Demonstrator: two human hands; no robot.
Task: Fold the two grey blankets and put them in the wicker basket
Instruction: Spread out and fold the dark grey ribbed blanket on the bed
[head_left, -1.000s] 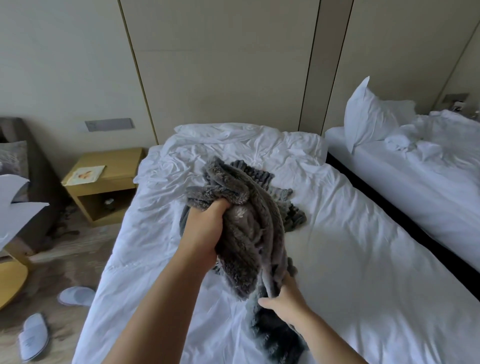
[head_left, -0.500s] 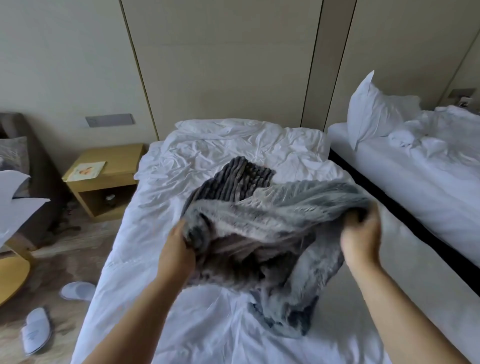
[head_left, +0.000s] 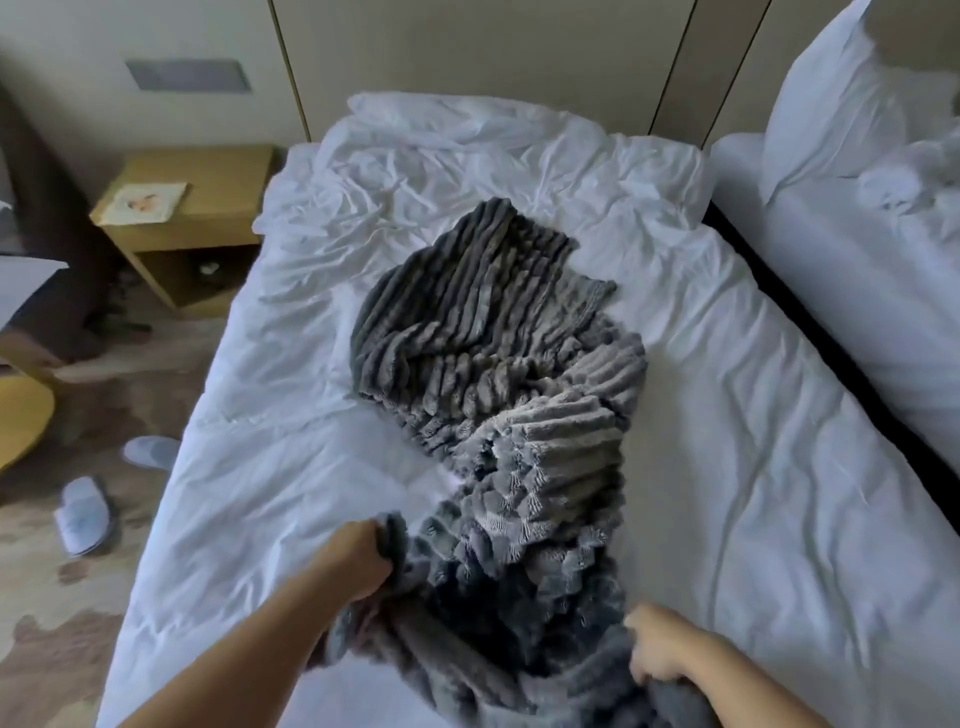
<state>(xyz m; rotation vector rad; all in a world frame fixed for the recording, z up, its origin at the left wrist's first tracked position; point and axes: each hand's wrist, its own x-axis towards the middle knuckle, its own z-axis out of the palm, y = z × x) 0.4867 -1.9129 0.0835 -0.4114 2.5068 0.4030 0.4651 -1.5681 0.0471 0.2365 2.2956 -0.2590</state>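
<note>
A ribbed dark grey blanket (head_left: 467, 306) lies crumpled on the middle of the white bed (head_left: 291, 467). A lighter grey plush blanket (head_left: 550, 467) runs from it down to the near edge of the bed. My left hand (head_left: 358, 558) grips that blanket's left edge low over the sheet. My right hand (head_left: 660, 652) grips its right edge near the bottom of the view. Whether the near bunched cloth is one blanket or both, I cannot tell. No wicker basket is in view.
A wooden bedside table (head_left: 182, 218) with a card on it stands left of the bed. Two white slippers (head_left: 83, 514) lie on the floor at the left. A second white bed (head_left: 857, 291) with a pillow (head_left: 821, 98) stands at the right across a dark gap.
Both hands have dropped from chest height to the near edge of the bed, bringing the plush blanket down. The ribbed blanket behind is now uncovered. The camera tilted downward.
</note>
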